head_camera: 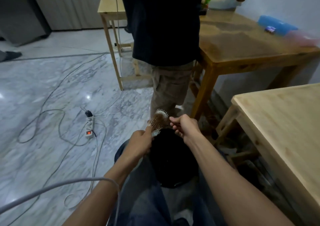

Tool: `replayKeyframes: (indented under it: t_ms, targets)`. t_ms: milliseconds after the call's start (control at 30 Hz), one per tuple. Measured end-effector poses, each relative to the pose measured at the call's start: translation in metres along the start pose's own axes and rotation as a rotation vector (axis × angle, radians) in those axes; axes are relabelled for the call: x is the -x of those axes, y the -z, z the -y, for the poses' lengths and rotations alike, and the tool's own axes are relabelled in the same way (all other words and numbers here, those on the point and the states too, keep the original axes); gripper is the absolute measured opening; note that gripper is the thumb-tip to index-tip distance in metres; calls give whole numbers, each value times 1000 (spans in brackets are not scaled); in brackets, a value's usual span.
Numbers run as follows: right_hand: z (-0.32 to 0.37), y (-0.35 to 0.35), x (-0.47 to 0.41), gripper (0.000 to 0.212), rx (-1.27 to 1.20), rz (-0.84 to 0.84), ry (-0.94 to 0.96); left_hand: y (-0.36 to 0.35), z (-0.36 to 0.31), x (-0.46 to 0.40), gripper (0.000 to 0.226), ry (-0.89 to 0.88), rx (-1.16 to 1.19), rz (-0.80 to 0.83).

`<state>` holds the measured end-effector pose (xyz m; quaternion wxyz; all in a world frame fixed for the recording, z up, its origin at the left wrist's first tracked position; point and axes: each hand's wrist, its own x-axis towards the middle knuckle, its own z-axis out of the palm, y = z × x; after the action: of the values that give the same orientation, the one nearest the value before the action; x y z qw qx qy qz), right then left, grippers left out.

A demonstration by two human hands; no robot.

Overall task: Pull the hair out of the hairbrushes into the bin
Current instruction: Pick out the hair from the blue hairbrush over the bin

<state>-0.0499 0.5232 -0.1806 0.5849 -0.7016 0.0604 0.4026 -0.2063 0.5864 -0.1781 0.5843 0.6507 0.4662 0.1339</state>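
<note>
Two bare hands are in view, one hairbrush and one bin. The left hand [141,142] is curled into a fist around the handle of the pale paddle hairbrush with white-tipped pins [158,120]; the forearm reaches forward from the lower left; the brush head tilts up and away, its pin face turned toward the right hand. A mat of brownish hair [157,119] lies among the pins over most of the brush head. The right hand [185,126] is extended from the lower right, wrist slightly raised, fingers bunched narrowly in a pinch just beside the right edge of the brush head; whether the fingertips hold any hair cannot be told.

The round black bin [170,158] sits between the person's knees in blue jeans, directly below both hands; the hairbrush is held above its far rim.

Beyond the bin stands one other person [164,40] in a dark top and khaki shorts. Right of the bin are two wooden tables: a pale one [284,122] near, a darker brown one [242,40] farther off. Left of the bin, on the grey marble floor [34,87], lies one white power strip with a lit red switch [90,127] among grey cables; one grey cable [60,186] crosses the left forearm.
</note>
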Motion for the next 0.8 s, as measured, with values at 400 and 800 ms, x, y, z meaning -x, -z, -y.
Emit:
replayKeyframes:
  t_ms: [400, 800]
  targets:
    - [-32, 1, 9, 20, 199, -61, 242, -1, 35, -14, 25, 91, -53, 45]
    - [-14, 45, 2, 17, 265, -195, 203, 3, 59, -25, 9, 145, 49, -78]
